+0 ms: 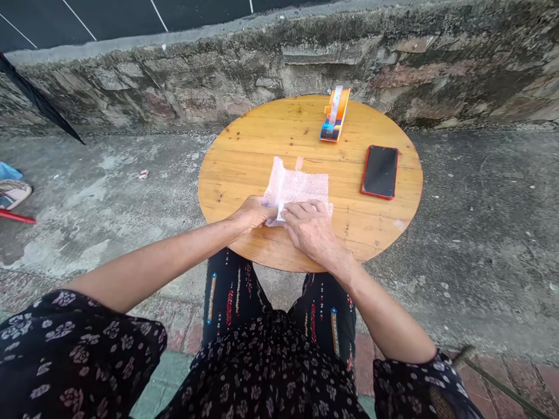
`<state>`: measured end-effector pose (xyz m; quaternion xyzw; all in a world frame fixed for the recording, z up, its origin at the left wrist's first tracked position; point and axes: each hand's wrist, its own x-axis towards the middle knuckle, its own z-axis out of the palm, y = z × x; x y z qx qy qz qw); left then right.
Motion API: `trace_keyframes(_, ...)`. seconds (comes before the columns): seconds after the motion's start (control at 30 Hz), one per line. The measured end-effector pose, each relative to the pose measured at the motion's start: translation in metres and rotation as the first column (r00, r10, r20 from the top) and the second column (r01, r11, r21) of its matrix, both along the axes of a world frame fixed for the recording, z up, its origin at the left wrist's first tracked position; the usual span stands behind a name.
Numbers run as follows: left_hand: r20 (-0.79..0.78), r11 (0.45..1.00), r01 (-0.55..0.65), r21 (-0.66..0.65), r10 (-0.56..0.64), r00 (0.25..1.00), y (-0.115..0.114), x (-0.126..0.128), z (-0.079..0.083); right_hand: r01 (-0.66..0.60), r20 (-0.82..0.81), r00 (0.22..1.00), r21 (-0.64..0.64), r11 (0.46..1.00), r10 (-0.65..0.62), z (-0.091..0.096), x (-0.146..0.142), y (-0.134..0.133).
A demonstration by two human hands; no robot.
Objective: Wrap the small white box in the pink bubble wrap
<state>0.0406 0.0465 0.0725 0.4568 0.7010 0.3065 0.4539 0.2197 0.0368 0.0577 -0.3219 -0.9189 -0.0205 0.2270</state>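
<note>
Black flowered cloth of the person's top (262, 372) lies nearest, on the near side of the round table. Beyond the table's far edge runs a rough stone wall (196, 81). Wooden and pale brown, the table (248, 157) stands on concrete ground (476, 233). Dark patterned trousers (227, 291) reach under the table's near edge, and a folded black umbrella (41, 105) slants well to the table's left. Pinkish bubble wrap (305, 186) lies on the table's near half, its left part creased and raised. On the table's near side, the right hand (311, 230) rests palm down over the wrap's near part; whether its hidden thumb pinches the wrap, I cannot tell. Just left of it, the left hand (251, 216) holds the wrap's near left edge, thumb on top. A red-cased phone (379, 171) lies on the table's right part, an orange tape dispenser (336, 116) stands near the table's far edge, and a short tape strip (299, 163) shows near the table's middle, at the wrap's far edge.
</note>
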Motion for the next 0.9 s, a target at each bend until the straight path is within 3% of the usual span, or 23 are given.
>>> trace_keyframes(0.07,-0.060,0.999,0.032,0.031,-0.030,0.998,0.000,0.000,0.002,-0.001,0.008,1.000,-0.003,1.000,0.001,0.000,0.000,0.000)
trace_keyframes(0.23,-0.159,0.998,0.034,-0.044,-0.041,0.986,0.000,0.004,0.009,-0.006,0.026,1.000,-0.016,1.000,0.007,0.003,0.000,-0.001)
trace_keyframes(0.57,0.139,0.981,-0.191,0.013,0.187,0.972,0.001,0.014,0.016,-0.003,0.021,1.000,-0.045,0.999,0.004,0.004,0.001,-0.002)
trace_keyframes(0.8,0.200,0.971,-0.236,0.027,0.226,0.953,0.005,0.008,0.017,-0.013,0.009,1.000,-0.043,0.999,0.013,0.004,0.001,-0.001)
trace_keyframes(0.9,0.273,0.985,-0.171,-0.016,0.169,0.947,0.002,0.001,0.015,-0.011,0.006,1.000,-0.040,0.999,0.012,0.003,0.001,0.000)
